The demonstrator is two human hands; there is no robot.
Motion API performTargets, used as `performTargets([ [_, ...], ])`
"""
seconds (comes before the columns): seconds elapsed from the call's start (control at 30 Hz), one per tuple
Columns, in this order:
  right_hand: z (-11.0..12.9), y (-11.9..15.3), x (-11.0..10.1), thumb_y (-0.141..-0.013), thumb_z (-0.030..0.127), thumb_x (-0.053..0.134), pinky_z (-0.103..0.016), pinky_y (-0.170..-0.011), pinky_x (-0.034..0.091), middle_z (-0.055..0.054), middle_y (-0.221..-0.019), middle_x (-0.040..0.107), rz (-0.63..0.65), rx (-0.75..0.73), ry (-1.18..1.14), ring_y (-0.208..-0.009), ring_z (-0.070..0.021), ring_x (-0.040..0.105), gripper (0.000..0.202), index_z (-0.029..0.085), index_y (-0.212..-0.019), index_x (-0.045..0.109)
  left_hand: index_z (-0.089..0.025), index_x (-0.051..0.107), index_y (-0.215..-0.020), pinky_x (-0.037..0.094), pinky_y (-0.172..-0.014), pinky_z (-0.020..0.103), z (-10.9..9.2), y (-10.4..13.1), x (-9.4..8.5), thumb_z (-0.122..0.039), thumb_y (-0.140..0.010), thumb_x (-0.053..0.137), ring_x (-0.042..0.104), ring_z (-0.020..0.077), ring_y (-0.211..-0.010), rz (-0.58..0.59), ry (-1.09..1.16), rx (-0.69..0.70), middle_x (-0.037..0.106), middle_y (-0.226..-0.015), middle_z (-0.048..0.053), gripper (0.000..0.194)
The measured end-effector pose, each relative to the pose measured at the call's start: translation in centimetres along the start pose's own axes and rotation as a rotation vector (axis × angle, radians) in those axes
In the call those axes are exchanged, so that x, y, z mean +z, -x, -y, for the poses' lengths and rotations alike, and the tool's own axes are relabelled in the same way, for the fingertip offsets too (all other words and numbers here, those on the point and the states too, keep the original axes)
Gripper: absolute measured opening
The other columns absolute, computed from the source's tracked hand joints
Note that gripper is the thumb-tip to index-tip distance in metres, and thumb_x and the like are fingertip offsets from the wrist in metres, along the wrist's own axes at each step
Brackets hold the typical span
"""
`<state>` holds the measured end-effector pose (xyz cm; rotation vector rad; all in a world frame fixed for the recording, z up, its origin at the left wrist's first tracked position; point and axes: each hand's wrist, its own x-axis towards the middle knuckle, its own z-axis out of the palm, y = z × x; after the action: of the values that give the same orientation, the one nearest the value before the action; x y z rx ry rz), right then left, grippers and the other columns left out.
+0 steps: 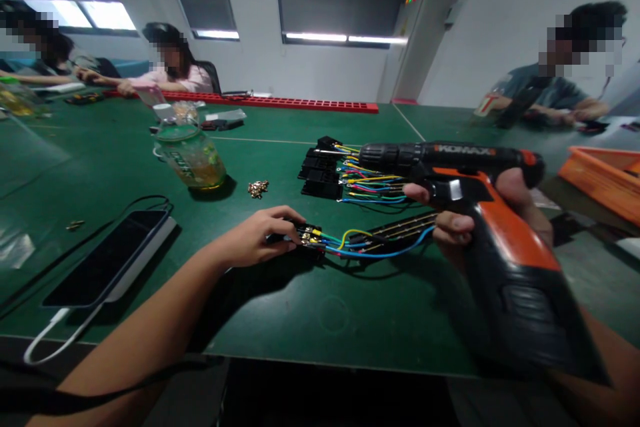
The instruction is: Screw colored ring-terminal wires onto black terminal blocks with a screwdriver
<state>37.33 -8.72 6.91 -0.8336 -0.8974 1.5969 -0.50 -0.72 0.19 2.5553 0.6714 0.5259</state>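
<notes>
My left hand is closed with its fingers on a small black terminal block lying on the green table. Blue, yellow and green wires run from the block to the right. In my right hand is an orange and black cordless drill, gripped by the handle. Its long bit points left, above a row of similar black terminal blocks with coloured wires. A dark strip with brass-coloured lines lies behind the held block's wires. Whether my right fingers touch those wires I cannot tell.
A pile of small brass screws lies behind my left hand. A jar of amber liquid stands farther back. On the left lies a phone with a white cable. An orange crate sits at right. Several people sit around the table.
</notes>
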Motion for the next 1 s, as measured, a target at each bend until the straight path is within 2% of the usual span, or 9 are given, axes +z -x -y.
performTargets([
  [0.17,1.7,-0.4,0.5,-0.069,0.082,0.065,-0.019,-0.043,0.045,0.004,-0.049,0.057,-0.034,0.117,0.083,-0.041,-0.0088,0.055,0.074,0.019,-0.105,0.076,-0.02,0.075,-0.099,0.056,-0.094,0.037,-0.1,0.0,-0.1,-0.021,-0.098,0.064,0.067,0.0212,-0.109,-0.007,0.018,0.03,0.065,-0.127,0.01,0.011],
  [0.27,3.1,-0.5,0.8,-0.075,0.087,0.048,-0.021,-0.043,0.042,0.006,-0.05,0.057,-0.108,0.186,0.113,-0.039,-0.0086,0.054,0.079,0.02,-0.107,0.075,-0.02,0.075,-0.099,0.056,-0.094,0.036,-0.1,-0.1,0.0,-0.02,-0.097,0.065,0.067,0.0211,-0.109,-0.013,0.032,0.038,0.065,-0.126,0.011,0.011],
  [0.43,5.4,-0.4,1.8,-0.081,0.087,0.011,-0.02,-0.041,0.027,0.003,-0.05,0.056,-0.186,0.312,0.173,-0.039,-0.0105,0.055,0.099,0.014,-0.109,0.072,-0.02,0.076,-0.102,0.056,-0.092,0.034,0.0,0.0,0.0,-0.02,-0.098,0.064,0.067,0.0203,-0.107,-0.02,0.037,0.042,0.065,-0.126,0.011,0.012],
  [0.57,7.2,-0.3,2.2,-0.075,0.089,0.023,-0.021,-0.039,0.027,0.002,-0.051,0.057,-0.178,0.308,0.231,-0.041,-0.0143,0.057,0.093,0.017,-0.109,0.073,-0.02,0.076,-0.101,0.056,-0.092,0.034,-0.1,0.0,0.0,-0.02,-0.098,0.064,0.067,0.0206,-0.107,-0.023,0.026,0.05,0.065,-0.126,0.011,0.012],
  [0.7,8.3,-0.5,2.6,-0.077,0.083,0.033,-0.021,-0.035,0.031,-0.002,-0.062,0.068,-0.29,0.345,0.324,-0.038,-0.0148,0.057,0.079,0.023,-0.106,0.074,-0.02,0.075,-0.099,0.057,-0.092,0.034,-0.3,0.0,-0.1,-0.021,-0.098,0.064,0.068,0.0207,-0.107,-0.02,0.021,0.039,0.066,-0.126,0.011,0.012],
  [0.77,8.1,-0.5,2.6,-0.079,0.079,0.031,-0.023,-0.034,0.035,-0.004,-0.062,0.069,-0.239,0.345,0.38,-0.038,-0.0171,0.06,0.077,0.022,-0.103,0.075,-0.02,0.075,-0.099,0.057,-0.091,0.035,-0.3,0.1,-0.1,-0.021,-0.098,0.063,0.068,0.0207,-0.106,-0.022,0.019,0.04,0.065,-0.126,0.012,0.012],
  [0.87,7.3,-0.1,2.4,-0.073,0.074,0.051,-0.024,-0.035,0.042,-0.002,-0.052,0.065,-0.114,0.33,0.384,-0.038,-0.0198,0.062,0.066,0.019,-0.1,0.077,-0.019,0.075,-0.1,0.058,-0.091,0.036,-0.2,0.1,0.0,-0.019,-0.098,0.063,0.068,0.0215,-0.108,-0.032,0.005,0.07,0.065,-0.126,0.012,0.013],
  [0.93,6.6,0.2,2.5,-0.067,0.068,0.065,-0.024,-0.033,0.044,-0.004,-0.061,0.072,-0.061,0.339,0.377,-0.036,-0.0207,0.062,0.059,0.02,-0.098,0.078,-0.019,0.075,-0.101,0.058,-0.091,0.036,0.0,0.1,0.1,-0.018,-0.098,0.062,0.068,0.0219,-0.108,-0.041,-0.006,0.091,0.066,-0.127,0.013,0.013],
  [1.0,6.0,0.5,2.9,-0.066,0.057,0.075,-0.023,-0.031,0.046,-0.005,-0.074,0.078,-0.063,0.241,0.319,-0.035,-0.0202,0.062,0.05,0.022,-0.101,0.078,-0.018,0.075,-0.101,0.058,-0.09,0.035,0.1,0.2,0.2,-0.018,-0.098,0.062,0.068,0.0219,-0.108,-0.048,-0.009,0.104,0.066,-0.127,0.014,0.013],
])
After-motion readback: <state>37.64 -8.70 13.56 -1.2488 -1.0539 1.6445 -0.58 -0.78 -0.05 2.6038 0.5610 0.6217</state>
